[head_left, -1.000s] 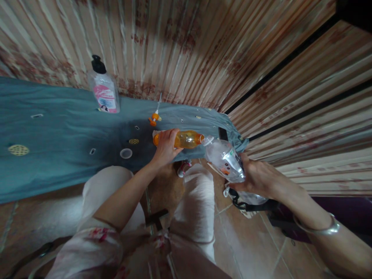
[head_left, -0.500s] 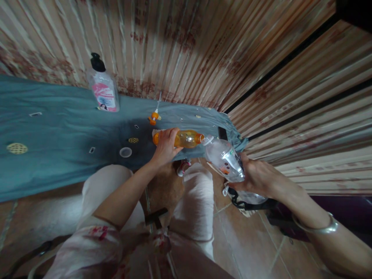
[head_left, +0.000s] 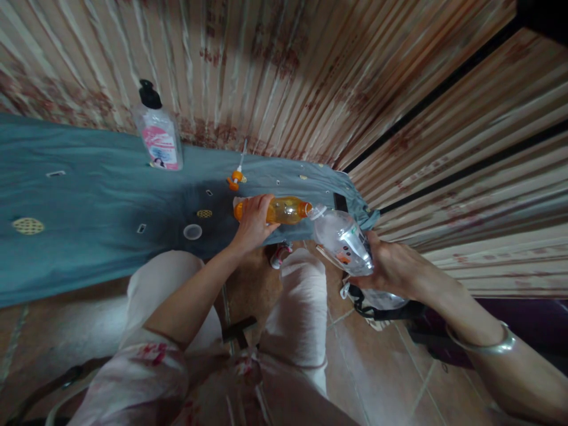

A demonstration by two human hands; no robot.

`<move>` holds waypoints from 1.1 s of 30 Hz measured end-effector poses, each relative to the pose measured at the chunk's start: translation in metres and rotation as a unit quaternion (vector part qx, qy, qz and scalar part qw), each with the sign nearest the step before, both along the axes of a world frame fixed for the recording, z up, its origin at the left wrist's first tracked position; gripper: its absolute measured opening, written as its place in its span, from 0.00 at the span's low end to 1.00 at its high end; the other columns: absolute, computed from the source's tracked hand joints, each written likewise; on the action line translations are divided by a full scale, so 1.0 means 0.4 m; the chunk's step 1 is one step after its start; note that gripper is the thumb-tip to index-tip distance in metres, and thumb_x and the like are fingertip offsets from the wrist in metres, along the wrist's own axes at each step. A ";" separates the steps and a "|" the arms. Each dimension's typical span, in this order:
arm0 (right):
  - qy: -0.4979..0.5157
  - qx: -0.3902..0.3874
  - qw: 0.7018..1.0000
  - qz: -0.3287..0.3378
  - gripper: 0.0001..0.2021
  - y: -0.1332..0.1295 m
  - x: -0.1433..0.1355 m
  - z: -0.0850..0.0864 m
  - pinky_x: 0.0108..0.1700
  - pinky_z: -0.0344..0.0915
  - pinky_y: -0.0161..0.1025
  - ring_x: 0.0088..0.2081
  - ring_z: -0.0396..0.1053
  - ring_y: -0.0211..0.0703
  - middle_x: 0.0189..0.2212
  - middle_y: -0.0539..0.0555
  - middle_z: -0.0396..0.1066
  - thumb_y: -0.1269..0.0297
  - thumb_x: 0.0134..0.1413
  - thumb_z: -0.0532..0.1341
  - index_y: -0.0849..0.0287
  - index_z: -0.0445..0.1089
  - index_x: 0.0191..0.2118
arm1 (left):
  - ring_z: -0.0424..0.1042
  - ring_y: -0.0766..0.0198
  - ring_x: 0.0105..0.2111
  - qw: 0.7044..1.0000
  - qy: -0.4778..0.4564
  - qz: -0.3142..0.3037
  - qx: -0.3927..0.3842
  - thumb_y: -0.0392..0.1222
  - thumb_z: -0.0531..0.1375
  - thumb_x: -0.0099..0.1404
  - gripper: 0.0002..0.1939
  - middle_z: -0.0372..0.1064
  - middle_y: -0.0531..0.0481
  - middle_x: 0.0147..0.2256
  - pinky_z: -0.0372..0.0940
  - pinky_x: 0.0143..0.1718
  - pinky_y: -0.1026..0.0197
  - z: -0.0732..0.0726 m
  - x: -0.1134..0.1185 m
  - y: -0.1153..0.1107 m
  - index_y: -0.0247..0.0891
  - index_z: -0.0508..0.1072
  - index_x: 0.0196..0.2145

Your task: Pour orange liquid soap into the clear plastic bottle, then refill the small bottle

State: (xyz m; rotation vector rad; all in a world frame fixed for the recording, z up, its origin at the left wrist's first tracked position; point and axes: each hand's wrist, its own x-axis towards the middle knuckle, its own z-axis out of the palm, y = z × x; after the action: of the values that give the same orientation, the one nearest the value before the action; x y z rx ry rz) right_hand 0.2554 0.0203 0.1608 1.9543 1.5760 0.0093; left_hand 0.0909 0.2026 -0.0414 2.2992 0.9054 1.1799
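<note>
My left hand [head_left: 255,220] is wrapped round an amber bottle [head_left: 288,210] that lies nearly level, its mouth pointing right. In my right hand [head_left: 393,266] is a clear plastic bottle [head_left: 339,239] with a printed label, tilted so that its neck is up and to the left. The two bottle mouths meet; whether liquid passes between them I cannot tell. Behind the amber bottle an orange pump head [head_left: 235,179] with a white tube lies on the cloth. A small round whitish cap or lid [head_left: 192,232] rests left of my left hand.
A teal cloth [head_left: 102,195] covers the surface. On it stand a clear bottle [head_left: 160,142] with a pink label and black pump, and a dark flat object [head_left: 340,202]. A pleated curtain [head_left: 266,77] hangs behind. Below right, a bag [head_left: 377,305] is near the tiled floor [head_left: 368,367].
Hardly anything differs. Both hands hold their bottles mouth to mouth in nearly the same place, and the view has shifted very slightly.
</note>
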 end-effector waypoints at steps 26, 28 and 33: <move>-0.004 -0.009 1.000 -0.001 0.33 -0.004 -0.002 0.004 0.27 0.58 0.40 0.33 0.75 0.61 0.29 0.63 0.75 0.45 0.45 0.60 0.67 0.56 0.49 | 0.63 0.48 0.50 1.000 0.006 -0.006 0.000 0.41 0.68 0.50 0.35 0.64 0.41 0.49 0.55 0.53 0.46 0.002 0.001 -0.002 0.37 0.57 0.53; -0.004 -0.013 1.000 0.001 0.33 -0.004 -0.005 0.006 0.27 0.59 0.41 0.33 0.75 0.61 0.29 0.63 0.75 0.45 0.45 0.60 0.68 0.56 0.50 | 0.63 0.49 0.50 1.000 0.004 -0.003 0.003 0.41 0.68 0.50 0.35 0.64 0.41 0.49 0.55 0.53 0.47 0.002 0.001 -0.003 0.37 0.58 0.52; -0.007 -0.011 1.000 -0.003 0.35 -0.003 -0.010 0.009 0.28 0.59 0.40 0.34 0.75 0.60 0.29 0.64 0.75 0.45 0.44 0.61 0.68 0.56 0.51 | 0.64 0.49 0.50 1.000 0.005 -0.001 0.009 0.41 0.67 0.51 0.34 0.64 0.41 0.49 0.56 0.52 0.47 0.001 0.001 -0.003 0.37 0.58 0.53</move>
State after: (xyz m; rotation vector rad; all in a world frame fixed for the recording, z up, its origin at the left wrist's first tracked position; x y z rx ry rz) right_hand 0.2515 0.0190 0.1645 1.9377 1.5553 0.0030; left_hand 0.0912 0.2013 -0.0408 2.3217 0.8995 1.1806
